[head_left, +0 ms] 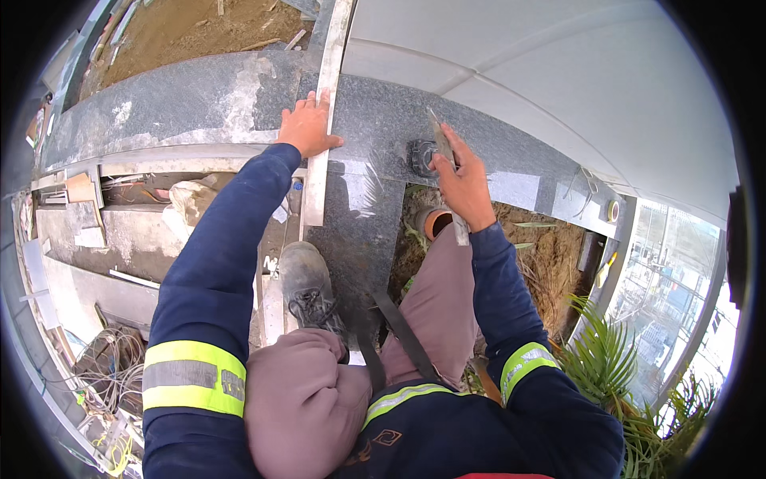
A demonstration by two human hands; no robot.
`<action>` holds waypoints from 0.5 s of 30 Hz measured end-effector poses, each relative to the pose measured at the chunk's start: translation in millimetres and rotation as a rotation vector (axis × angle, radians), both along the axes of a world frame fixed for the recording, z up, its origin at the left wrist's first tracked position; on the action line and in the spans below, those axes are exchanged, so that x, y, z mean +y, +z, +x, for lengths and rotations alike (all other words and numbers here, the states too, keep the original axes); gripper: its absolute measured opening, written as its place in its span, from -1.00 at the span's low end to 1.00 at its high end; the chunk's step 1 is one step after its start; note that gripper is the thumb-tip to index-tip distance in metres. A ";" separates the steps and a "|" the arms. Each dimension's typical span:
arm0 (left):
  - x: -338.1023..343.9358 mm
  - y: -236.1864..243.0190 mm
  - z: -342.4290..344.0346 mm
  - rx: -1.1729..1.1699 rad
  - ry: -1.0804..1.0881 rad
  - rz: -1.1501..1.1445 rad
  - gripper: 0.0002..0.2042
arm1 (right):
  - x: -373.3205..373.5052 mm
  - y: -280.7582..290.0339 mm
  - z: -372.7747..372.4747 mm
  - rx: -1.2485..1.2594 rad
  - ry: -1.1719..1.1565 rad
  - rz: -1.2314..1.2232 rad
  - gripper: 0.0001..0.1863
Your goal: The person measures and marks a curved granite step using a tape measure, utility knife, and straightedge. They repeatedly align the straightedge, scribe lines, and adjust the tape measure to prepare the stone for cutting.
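Note:
My left hand [306,124] lies with fingers spread across a long pale metal straightedge [318,191] on the speckled dark granite slabs [375,120]. To the right, my right hand [461,182] grips a narrow flat metal strip [439,126] that runs lengthwise under it. Just left of those fingers is a black tool-like object [418,158], partly hidden by the hand. My grey boot [303,283] rests on the granite below the straightedge.
Soil [558,255] and a terracotta-coloured pot [439,223] lie below the right-hand ledge. A white panel wall [558,56] fills the upper right. Palm leaves [606,375] stand lower right. Offcuts [84,215] and tangled cables [108,375] lie at the left.

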State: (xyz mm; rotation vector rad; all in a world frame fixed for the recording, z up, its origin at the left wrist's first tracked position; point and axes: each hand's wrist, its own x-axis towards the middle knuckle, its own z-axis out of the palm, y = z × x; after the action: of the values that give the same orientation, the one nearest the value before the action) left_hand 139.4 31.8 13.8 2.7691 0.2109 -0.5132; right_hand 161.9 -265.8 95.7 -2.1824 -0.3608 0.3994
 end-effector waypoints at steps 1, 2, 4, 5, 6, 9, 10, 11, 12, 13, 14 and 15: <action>-4.5 -3.5 -7.1 -0.056 0.029 0.005 -0.08 | -22.3 -3.2 -15.6 -0.078 -0.011 0.000 -0.39; -1.8 -20.8 -15.5 -0.149 0.122 -0.035 -0.21 | -35.7 3.8 -28.3 -0.040 -0.028 -0.057 -0.38; 3.9 -33.2 -28.4 -0.334 0.254 -0.131 -0.30 | -59.0 21.4 -52.3 0.016 -0.122 -0.177 -0.40; 11.7 -34.6 -33.2 -0.428 0.318 -0.178 -0.35 | -63.7 33.3 -61.4 0.037 -0.186 -0.223 -0.41; 22.5 -34.7 -37.0 -0.519 0.361 -0.178 -0.45 | -69.0 40.0 -65.1 0.059 -0.252 -0.272 -0.43; 59.7 -23.6 -48.6 -0.534 0.377 -0.131 -0.45 | -96.7 15.7 -64.5 -0.037 -0.227 -0.310 -0.48; 75.3 -25.1 -56.2 -0.535 0.391 -0.063 -0.46 | -90.7 15.2 -59.7 0.016 -0.170 -0.344 -0.48; 90.9 -26.8 -64.1 -0.536 0.405 0.003 -0.46 | -79.9 14.5 -52.0 0.067 -0.112 -0.380 -0.49; 106.3 -29.3 -72.8 -0.533 0.420 0.070 -0.47 | -68.0 11.3 -43.9 0.120 -0.053 -0.417 -0.49; 117.1 -32.2 -77.4 -0.523 0.429 0.104 -0.49 | -62.2 -1.2 -33.4 -0.029 0.046 -0.398 -0.49; 126.3 -35.8 -80.9 -0.510 0.439 0.135 -0.51 | -55.9 -14.4 -21.8 -0.176 0.146 -0.381 -0.48; 137.2 -39.1 -85.6 -0.496 0.452 0.175 -0.52 | -38.3 -20.0 -11.7 -0.149 0.161 -0.435 -0.38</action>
State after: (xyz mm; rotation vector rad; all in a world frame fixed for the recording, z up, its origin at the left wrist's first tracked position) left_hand 53.7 169.0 -25.3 2.7747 0.7608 0.3142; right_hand 150.1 -304.2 75.6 -2.6256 -0.5781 0.4364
